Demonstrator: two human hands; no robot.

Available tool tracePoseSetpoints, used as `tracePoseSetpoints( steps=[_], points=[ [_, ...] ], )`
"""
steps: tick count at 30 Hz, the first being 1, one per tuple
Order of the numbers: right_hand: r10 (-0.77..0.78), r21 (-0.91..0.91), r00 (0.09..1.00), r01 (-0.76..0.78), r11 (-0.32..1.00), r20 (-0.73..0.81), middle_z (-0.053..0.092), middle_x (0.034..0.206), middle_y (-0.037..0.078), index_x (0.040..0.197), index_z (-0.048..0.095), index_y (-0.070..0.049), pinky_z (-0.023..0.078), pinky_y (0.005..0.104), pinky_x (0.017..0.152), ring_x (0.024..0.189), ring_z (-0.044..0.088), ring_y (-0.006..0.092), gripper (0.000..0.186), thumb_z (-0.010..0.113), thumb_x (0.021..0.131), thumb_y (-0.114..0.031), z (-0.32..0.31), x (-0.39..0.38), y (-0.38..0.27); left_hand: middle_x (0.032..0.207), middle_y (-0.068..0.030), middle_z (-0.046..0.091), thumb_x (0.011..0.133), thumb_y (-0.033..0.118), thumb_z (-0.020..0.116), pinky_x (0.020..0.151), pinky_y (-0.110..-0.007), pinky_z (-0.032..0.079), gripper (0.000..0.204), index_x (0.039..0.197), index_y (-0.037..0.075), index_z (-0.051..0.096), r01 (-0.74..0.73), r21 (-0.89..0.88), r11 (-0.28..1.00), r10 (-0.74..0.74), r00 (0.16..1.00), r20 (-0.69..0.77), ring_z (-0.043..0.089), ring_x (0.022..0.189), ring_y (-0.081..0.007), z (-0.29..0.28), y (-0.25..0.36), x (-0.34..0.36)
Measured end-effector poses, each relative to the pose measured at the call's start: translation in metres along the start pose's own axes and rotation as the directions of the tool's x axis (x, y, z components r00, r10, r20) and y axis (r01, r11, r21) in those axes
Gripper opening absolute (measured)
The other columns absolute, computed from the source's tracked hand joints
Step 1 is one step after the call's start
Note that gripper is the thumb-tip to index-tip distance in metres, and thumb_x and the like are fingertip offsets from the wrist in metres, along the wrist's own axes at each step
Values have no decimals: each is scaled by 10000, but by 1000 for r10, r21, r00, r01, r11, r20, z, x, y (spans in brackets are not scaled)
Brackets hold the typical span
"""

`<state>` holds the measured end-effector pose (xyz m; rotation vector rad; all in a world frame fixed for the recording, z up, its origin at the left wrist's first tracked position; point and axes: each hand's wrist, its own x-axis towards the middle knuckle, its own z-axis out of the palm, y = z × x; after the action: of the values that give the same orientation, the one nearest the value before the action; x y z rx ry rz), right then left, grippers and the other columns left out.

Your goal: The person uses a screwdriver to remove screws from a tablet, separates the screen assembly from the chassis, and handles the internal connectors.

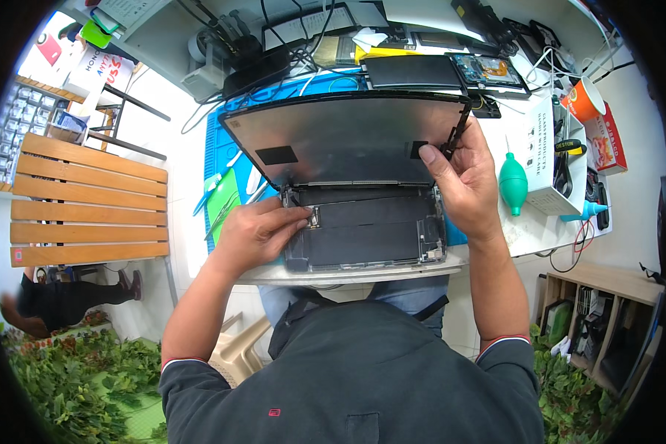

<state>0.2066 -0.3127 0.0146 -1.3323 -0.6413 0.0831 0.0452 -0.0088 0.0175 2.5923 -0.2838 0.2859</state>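
An opened tablet lies at the front edge of the table. Its lower body [370, 243] holds dark flat batteries, with circuit parts at both ends. Its screen panel [348, 137] is raised and tilted at the far side, its grey metal back facing me. My right hand [470, 181] grips the panel's right edge, thumb on the metal back. At the body's left end, my left hand [257, 231] has its fingers closed together beside a small metallic part [314, 217]. Whatever lies between those fingertips is hidden.
Left of the tablet, tweezers [223, 216] and a light blue tool [213, 183] lie on a blue mat. A green air blower [513, 183] stands at the right, beside a white tool box [555, 166]. Behind are cables, a black panel [414, 72] and another opened device [488, 72].
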Motion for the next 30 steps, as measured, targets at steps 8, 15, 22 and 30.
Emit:
tracePoseSetpoints(
  steps=[8,15,22,30],
  points=[
    [-18,1,999,18,1000,30,651,1245,50,1409,530,-22,500,278,1012,1141,619,114,345,667,1094,12,-7,-14,-3,727,-51,662,841,41,918,547,-365,474,277,1106,122,897,-70,-55,996,70,997,12,623,579,-210,-4,-4,1],
    [-40,-42,996,43,998,76,666,1263,67,1414,528,-12,504,294,1043,1174,633,136,344,657,1096,16,-11,-5,-5,728,-56,674,833,56,927,558,-374,501,279,1099,131,898,-96,-37,995,98,995,34,640,579,-220,-5,-7,4],
    [-20,-23,998,22,999,51,672,1291,77,1417,533,-3,501,308,1077,1199,641,151,343,651,1096,21,-10,0,-2,746,-38,697,822,98,942,531,-356,497,262,1076,123,882,-87,95,992,87,996,-1,667,588,-209,-5,-10,-2],
    [-28,-17,998,29,999,50,669,1284,74,1430,533,-3,499,311,1080,1200,635,145,347,645,1102,15,-8,4,-3,873,-61,776,818,76,958,548,-296,553,233,1025,92,852,-107,-16,994,102,976,-192,736,647,-184,1,8,-3]
  ],
)
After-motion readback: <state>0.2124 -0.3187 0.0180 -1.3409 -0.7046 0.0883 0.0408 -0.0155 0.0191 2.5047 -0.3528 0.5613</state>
